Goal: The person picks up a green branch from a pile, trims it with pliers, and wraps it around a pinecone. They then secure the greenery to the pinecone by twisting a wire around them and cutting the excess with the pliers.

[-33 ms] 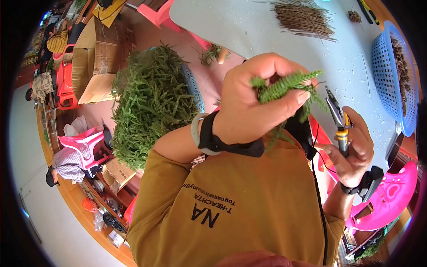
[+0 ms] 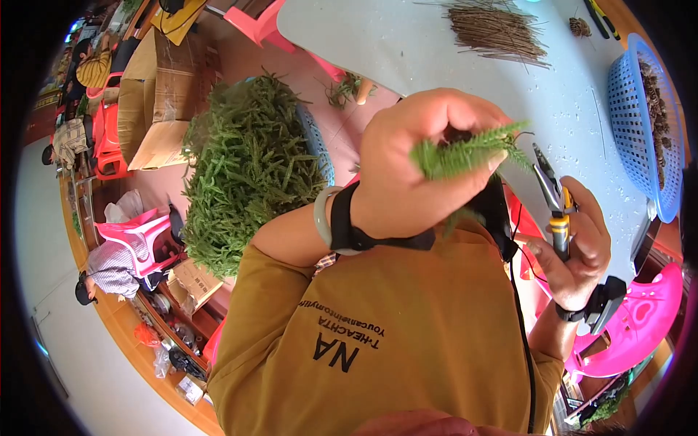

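Observation:
My left hand (image 2: pixel 411 171) is raised over the table's near edge, its fingers curled round a green fern-like sprig (image 2: pixel 469 151). Leafy tips and a thin dark stem poke out past the thumb on the right. Something dark shows in the hollow under the fingers, too hidden to name. To the right, my right hand (image 2: pixel 582 251) grips a pair of pliers (image 2: pixel 558 214) with yellow-and-grey handles. The jaws point up and left, a short way from the sprig's stem and apart from it.
A heap of green sprigs (image 2: pixel 243 174) fills a blue basket at the left. On the pale table (image 2: pixel 407 51) lie brown thin sticks (image 2: pixel 494 33), a pine cone (image 2: pixel 579 27) and a yellow-and-black tool (image 2: pixel 603 18). A blue basket (image 2: pixel 629 123) with pine cones stands right. Cardboard box (image 2: pixel 156 102) far left.
My left hand has turned slightly, and the sprig's tips have swung a little with it. The pliers in my right hand have barely shifted.

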{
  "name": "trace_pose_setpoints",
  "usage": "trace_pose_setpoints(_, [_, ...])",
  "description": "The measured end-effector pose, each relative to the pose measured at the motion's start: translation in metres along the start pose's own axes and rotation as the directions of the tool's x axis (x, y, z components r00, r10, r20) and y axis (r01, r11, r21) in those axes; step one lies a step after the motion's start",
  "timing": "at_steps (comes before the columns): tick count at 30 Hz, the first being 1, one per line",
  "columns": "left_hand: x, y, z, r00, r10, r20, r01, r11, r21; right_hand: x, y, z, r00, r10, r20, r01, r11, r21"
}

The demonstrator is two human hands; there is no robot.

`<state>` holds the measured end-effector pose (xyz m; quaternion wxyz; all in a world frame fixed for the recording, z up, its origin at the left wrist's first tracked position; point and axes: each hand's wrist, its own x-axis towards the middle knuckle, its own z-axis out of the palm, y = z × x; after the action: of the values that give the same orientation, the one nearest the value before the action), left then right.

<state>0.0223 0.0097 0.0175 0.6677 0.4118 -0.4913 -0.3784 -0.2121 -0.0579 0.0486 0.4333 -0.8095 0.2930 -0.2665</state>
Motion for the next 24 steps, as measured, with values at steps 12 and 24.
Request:
trace_pose_setpoints(12, [0.005, -0.009, -0.005, 0.89, 0.451, 0.074, -0.454, 0.855, 0.251, -0.003, -0.01, 0.018, 0.996, -0.033, -0.084, 0.036, 0.999, 0.029])
trace_pose_setpoints(24, [-0.001, -0.002, -0.009, 0.893, 0.419, 0.165, -0.449, 0.843, 0.294, -0.002, -0.016, 0.02, 0.993, -0.091, -0.072, 0.078, 0.982, -0.171])
